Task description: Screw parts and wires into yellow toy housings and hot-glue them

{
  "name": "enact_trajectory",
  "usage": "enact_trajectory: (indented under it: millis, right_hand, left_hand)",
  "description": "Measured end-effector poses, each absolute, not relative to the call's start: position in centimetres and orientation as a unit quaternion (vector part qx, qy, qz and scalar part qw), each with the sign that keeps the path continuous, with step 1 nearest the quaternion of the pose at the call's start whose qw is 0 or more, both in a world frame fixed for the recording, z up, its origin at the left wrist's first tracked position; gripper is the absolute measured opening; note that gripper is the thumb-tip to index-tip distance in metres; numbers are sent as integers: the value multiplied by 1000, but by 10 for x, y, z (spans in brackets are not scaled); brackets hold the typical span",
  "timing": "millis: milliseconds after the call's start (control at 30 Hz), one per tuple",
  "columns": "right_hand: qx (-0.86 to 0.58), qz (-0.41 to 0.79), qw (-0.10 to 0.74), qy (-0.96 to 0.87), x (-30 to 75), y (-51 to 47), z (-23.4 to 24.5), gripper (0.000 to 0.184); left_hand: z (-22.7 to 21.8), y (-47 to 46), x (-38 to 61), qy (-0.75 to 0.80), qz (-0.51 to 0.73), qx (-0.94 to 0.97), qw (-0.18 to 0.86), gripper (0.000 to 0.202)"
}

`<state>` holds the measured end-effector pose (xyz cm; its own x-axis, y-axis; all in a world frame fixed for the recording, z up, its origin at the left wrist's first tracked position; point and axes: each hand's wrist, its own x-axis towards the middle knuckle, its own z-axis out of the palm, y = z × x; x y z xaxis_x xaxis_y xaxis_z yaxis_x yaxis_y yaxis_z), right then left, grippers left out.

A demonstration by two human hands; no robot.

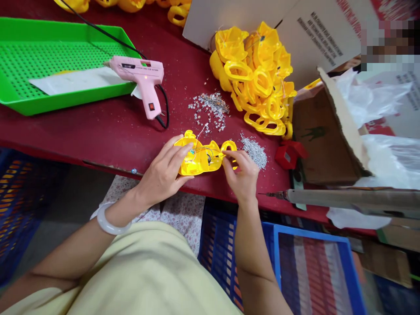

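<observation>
A yellow plastic shell (200, 159) with thin wires and a small component inside lies at the near edge of the dark red table (108, 127). My left hand (164, 173) grips its left side, fingers curled over the rim. My right hand (242, 173) pinches the shell's right end by its loop, thumb and forefinger closed on a wire or the plastic there. A white bangle sits on my left wrist.
A pink glue gun (144, 81) rests against a green perforated tray (49, 61). A pile of yellow shells (259, 83), small silver parts (211, 107), more silver bits (255, 151), a red piece (288, 155), cardboard box (328, 131), soldering tool (328, 197). Blue crates (295, 262) stand below.
</observation>
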<state>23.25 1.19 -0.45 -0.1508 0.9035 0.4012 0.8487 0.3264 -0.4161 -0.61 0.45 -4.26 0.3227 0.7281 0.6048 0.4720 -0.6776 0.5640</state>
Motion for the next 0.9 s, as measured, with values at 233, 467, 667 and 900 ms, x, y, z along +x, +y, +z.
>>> enact_trajectory:
  millis: [233, 467, 667, 900]
  right_hand:
    - [-541, -42, 268, -796, 237, 8, -12, 22]
    - [-567, -84, 222, -789, 238, 1, -17, 30]
    - [-589, -91, 212, -775, 232, 1, -17, 28]
    - [-613, -85, 221, -754, 225, 2, -19, 26]
  left_hand:
    - [-45, 4, -6, 364, 443, 809, 128, 68]
    - [-44, 5, -5, 365, 441, 811, 120, 66]
    - [-43, 5, -5, 368, 438, 811, 126, 64]
    - [-42, 6, -6, 365, 439, 811, 129, 61]
